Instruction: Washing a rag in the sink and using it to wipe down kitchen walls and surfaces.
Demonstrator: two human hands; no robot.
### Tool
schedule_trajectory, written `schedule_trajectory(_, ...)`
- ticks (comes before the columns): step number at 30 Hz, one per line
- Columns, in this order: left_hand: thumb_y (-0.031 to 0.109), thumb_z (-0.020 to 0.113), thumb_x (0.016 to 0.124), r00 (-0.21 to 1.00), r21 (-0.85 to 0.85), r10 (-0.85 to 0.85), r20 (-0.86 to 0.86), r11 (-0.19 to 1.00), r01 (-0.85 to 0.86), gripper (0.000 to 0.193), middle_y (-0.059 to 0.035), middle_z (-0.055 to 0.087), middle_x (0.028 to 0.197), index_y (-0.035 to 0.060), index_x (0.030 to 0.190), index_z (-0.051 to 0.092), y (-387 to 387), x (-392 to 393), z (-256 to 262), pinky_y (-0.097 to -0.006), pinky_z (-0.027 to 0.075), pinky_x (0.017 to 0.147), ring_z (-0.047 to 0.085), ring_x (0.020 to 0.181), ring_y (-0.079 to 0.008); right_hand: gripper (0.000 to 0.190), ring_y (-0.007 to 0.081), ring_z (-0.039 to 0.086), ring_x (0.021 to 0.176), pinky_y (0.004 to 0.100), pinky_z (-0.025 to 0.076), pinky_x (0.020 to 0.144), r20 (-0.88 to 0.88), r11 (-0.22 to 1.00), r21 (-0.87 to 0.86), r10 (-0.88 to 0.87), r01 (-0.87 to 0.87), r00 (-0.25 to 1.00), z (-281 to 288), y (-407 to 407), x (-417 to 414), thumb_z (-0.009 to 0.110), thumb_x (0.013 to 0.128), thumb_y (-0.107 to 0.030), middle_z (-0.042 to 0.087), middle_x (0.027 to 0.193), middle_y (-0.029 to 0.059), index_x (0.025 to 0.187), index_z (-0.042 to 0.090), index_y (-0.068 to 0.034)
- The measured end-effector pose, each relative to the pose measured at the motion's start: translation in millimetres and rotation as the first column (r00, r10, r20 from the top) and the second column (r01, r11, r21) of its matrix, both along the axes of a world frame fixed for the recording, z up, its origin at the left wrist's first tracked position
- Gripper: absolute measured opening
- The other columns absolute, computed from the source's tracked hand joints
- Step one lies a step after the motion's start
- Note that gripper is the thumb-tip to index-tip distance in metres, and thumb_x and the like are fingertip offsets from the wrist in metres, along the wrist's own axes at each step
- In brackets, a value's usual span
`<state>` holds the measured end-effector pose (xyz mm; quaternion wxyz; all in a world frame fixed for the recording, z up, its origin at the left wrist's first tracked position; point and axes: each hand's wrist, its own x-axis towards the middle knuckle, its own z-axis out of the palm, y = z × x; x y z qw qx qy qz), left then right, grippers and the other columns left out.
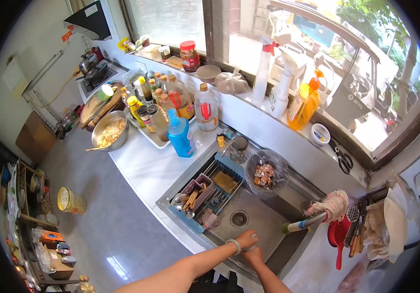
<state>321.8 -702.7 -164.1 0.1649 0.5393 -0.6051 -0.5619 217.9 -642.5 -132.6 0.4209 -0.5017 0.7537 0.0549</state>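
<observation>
Both hands are close together over the near side of a stainless steel sink [268, 219]. My left hand [245, 238], with a pale bangle [236, 246] at the wrist, is closed around a small whitish item [254, 236]. Just below it, my right hand [254, 254] is closed on the same item. The fingers cover most of it, so I cannot tell what it is. Beyond the hands is the round drain [239, 219]. A rack [213, 199] across the sink's left part carries a sponge [225, 182], a crumpled cloth [209, 219] and a purple utensil holder [204, 181].
A bag-lined strainer of food scraps [265, 175] sits near the faucet [234, 150]. A pipe wrapped with cloth [327, 207] juts in from the right. Blue soap [180, 135], several bottles [175, 91] and a metal bowl of food [111, 132] stand on the left counter.
</observation>
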Motion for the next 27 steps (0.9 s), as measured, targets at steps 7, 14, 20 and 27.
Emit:
schedule_trajectory(7, 0.046, 0.075, 0.068, 0.960, 0.283, 0.271, -0.072, 0.928, -0.241, 0.079, -0.0170, 0.057, 0.110, -0.0085, 0.118, 0.046, 20.5, 2.9, 24.7, -0.0364, 0.047, 0.084, 0.057, 0.100, -0.0257, 0.067, 0.0339, 0.062, 0.091, 0.0410, 0.049, 0.077, -0.025, 0.938, -0.341, -0.072, 0.059, 0.997, 47.9, 10.0, -10.4, 0.081, 0.055, -0.042, 0.065, 0.095, 0.0189, 0.103, 0.057, -0.002)
schedule_trajectory(14, 0.034, 0.063, 0.082, 0.498, 0.776, 0.711, -0.496, 0.620, -0.113, 0.058, -0.0110, 0.056, 0.112, 0.0021, 0.125, 0.042, 33.9, 26.0, 40.1, -0.0340, 0.046, 0.088, 0.056, 0.102, -0.0200, 0.038, 0.0226, 0.060, 0.055, 0.0342, 0.048, 0.049, 0.516, 0.945, -0.098, -0.218, 0.311, 0.828, 46.6, 23.2, -47.2, 0.056, 0.085, -0.041, 0.061, 0.069, 0.0129, 0.093, 0.058, -0.003)
schedule_trajectory(20, 0.034, 0.056, 0.088, 0.322, 0.726, 0.674, -0.665, 0.684, 0.068, 0.040, -0.0045, 0.059, 0.101, 0.0062, 0.116, 0.051, 43.1, 34.3, 92.9, -0.0310, 0.050, 0.078, 0.058, 0.090, -0.0150, 0.033, 0.0121, 0.049, 0.051, 0.0263, 0.039, 0.049, 0.633, 0.764, -0.452, -0.088, 0.460, 0.769, 107.6, 28.2, -41.0, 0.050, 0.091, -0.035, 0.054, 0.061, 0.0063, 0.076, 0.057, -0.005)
schedule_trajectory(27, 0.034, 0.065, 0.084, 0.804, 0.244, -0.045, -0.593, 0.941, 0.233, 0.045, -0.0037, 0.058, 0.098, 0.0033, 0.115, 0.053, 79.3, 54.6, 156.6, -0.0263, 0.048, 0.069, 0.056, 0.081, -0.0107, 0.029, 0.0165, 0.053, 0.072, 0.0295, 0.042, 0.065, 0.699, 0.733, -0.396, -0.151, 0.554, 0.699, 120.4, 8.5, -91.8, 0.056, 0.090, -0.030, 0.056, 0.074, 0.0022, 0.073, 0.055, -0.007)
